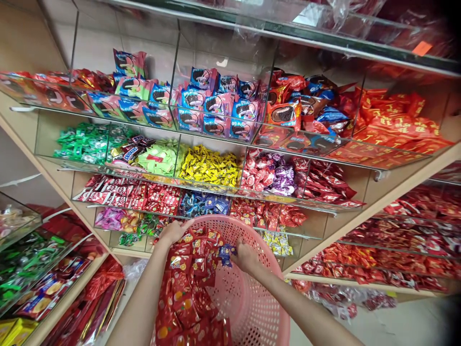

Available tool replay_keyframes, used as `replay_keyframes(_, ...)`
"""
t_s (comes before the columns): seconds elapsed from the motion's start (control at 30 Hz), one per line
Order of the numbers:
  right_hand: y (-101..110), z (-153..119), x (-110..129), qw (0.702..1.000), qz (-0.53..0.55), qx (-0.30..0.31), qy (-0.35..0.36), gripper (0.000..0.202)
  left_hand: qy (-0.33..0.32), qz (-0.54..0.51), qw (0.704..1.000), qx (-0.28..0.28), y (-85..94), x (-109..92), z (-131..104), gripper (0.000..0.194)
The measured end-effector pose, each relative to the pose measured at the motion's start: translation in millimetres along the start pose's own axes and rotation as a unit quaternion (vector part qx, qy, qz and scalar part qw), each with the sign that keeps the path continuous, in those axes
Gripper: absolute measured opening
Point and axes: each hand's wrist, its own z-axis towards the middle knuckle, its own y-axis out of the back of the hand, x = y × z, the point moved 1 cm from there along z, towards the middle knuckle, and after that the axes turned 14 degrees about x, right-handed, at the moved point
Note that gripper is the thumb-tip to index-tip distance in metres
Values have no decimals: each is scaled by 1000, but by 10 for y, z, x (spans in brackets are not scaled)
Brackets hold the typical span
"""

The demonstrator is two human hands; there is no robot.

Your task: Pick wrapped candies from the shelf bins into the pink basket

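A pink perforated plastic basket (275, 283) is in front of me, its left side full of red candy packets (185, 293). My left hand (173, 234) is closed on the basket's upper left rim; its fingertips are partly hidden. Inside the basket, toward its far side, my right hand (245, 257) is closed on several small blue candy packets (225, 254). Beyond the rim, blue candies (207, 204) lie in a clear shelf bin, between red-and-white packets (118, 192) and red packets (257, 214).
Tiered clear bins rise ahead, holding yellow candies (211, 166), green candies (81, 142) and blue cookie packs (219, 108). A glass shelf edge (288, 31) crosses the top. More candy shelves stand at left and right, with plastic bags (334, 298) on the floor at right.
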Motion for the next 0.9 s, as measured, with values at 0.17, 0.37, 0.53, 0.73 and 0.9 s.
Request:
replay_keyframes(0.17,-136,76,30,1000,5,16,-8,43,2,6,1000,-4,-2,3,2,69)
replay_keyframes(0.37,4,10,89,999,-17,27,21,30,4,-3,1000,-4,5,-5,0,68)
replay_keyframes(0.53,593,17,385,991,-24,-99,85,19,1,5,1000,2,10,-9,4,72)
replay_keyframes(0.73,1050,388,773,988,-65,-129,54,27,-12,-1,1000,8,10,-12,-14,75)
replay_keyframes(0.9,1046,715,886,990,-74,-116,24,38,-5,0,1000,7,12,-22,-41,76)
